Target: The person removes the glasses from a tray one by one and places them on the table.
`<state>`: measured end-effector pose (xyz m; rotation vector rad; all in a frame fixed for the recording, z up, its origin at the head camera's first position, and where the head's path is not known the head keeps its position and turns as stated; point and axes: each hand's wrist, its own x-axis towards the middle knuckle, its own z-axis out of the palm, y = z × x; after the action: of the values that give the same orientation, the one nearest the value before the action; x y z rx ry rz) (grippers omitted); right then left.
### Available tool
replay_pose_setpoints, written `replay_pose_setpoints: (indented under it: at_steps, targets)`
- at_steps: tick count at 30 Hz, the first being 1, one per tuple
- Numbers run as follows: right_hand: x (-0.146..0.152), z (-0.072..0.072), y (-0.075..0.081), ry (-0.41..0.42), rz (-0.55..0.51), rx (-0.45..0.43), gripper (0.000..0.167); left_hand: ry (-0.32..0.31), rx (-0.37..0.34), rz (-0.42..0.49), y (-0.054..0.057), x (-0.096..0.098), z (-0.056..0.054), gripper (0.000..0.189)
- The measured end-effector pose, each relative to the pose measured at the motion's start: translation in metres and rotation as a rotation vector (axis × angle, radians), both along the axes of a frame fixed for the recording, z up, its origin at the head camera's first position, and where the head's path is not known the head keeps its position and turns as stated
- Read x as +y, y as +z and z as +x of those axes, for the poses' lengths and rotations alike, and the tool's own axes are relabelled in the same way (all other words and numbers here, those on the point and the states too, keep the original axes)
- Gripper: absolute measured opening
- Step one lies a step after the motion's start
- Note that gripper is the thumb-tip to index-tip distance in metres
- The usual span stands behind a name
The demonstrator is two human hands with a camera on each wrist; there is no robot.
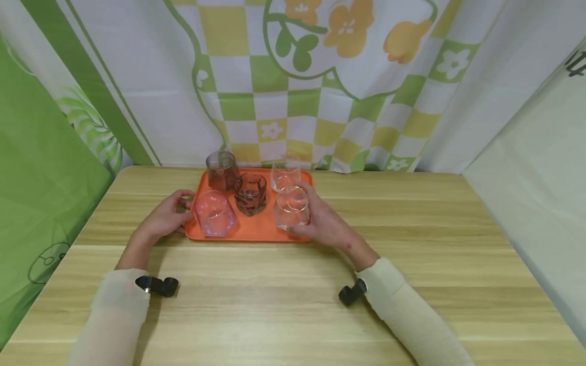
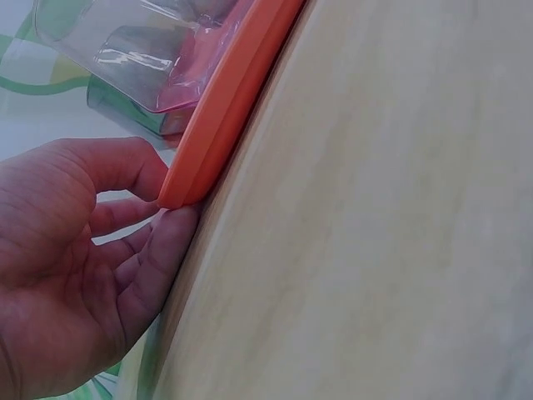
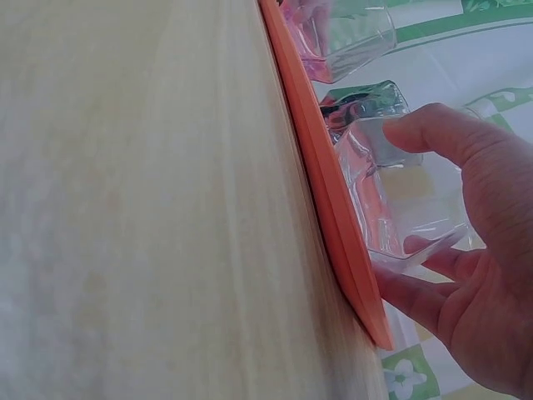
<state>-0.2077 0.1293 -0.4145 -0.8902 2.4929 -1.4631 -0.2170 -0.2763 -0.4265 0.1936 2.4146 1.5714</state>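
An orange tray (image 1: 256, 230) lies on the table with several glasses on it. At its left end my left hand (image 1: 166, 216) pinches the rim, fingers on both sides of the edge in the left wrist view. My right hand (image 1: 327, 223) holds a clear glass (image 1: 289, 216) at the tray's front right, with the thumb (image 3: 416, 129) on one side and fingers around the other. A pinkish iridescent glass (image 1: 215, 218) stands nearest the left hand. Behind are a tall smoky glass (image 1: 222, 173), a dark faceted glass (image 1: 250, 197) in the middle and another clear glass (image 1: 284, 175).
The wooden table (image 1: 256, 300) extends in front of the tray and to both sides. A checked, flowered curtain (image 1: 274, 101) hangs right behind the tray. Small black cameras sit at the left cuff (image 1: 123, 284) and right cuff (image 1: 382, 279).
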Motion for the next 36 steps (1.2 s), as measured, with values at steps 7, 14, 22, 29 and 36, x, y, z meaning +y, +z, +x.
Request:
replay_pose_setpoints:
  at_steps: [7, 14, 22, 29, 36]
  targets:
    - [-0.001, -0.001, -0.001, 0.019, -0.061, -0.034, 0.093, 0.004, -0.005, -0.001, -0.004, -0.002, -0.003, 0.065]
    - [0.000, 0.002, 0.001, 0.004, -0.073, -0.042, 0.092, 0.002, -0.005, -0.027, -0.001, 0.000, -0.001, 0.065]
    - [0.005, 0.004, 0.009, -0.047, -0.068, -0.018, 0.091, 0.002, -0.004, -0.037, 0.003, 0.000, 0.001, 0.063]
    - [0.020, 0.003, 0.018, -0.118, -0.038, 0.012, 0.097, 0.001, 0.000, -0.035, 0.001, -0.001, 0.000, 0.062]
    - [0.052, 0.004, 0.022, -0.212, -0.037, 0.022, 0.097, -0.002, -0.004, -0.037, 0.001, -0.001, 0.000, 0.062]
